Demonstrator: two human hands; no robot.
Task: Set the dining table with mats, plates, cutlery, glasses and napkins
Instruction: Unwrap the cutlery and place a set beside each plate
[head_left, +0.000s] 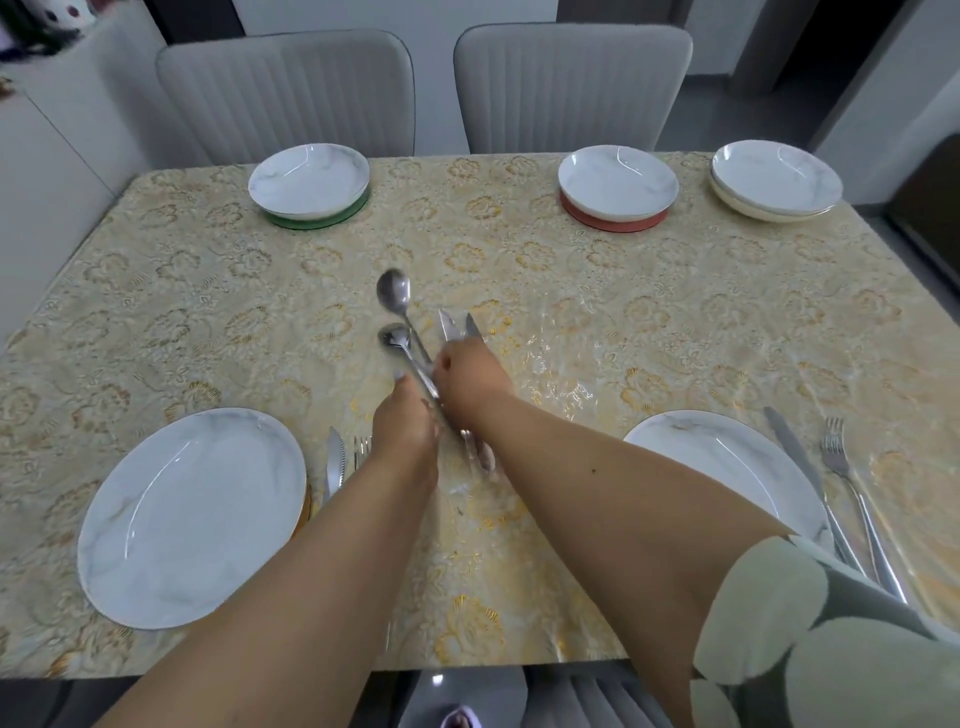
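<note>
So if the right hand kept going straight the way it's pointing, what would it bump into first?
Probably nothing soon. The right hand, holding knives, points up the middle of the tablecloth, between the green-mat plate and red-mat plate. Depth is hard to judge.

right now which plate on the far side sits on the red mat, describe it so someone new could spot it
Look along the far edge of the table, in front of the right-hand chair. The plate there sits between two others, and it alone rests on a red mat; the left one has a green mat, the right stack none.
</note>
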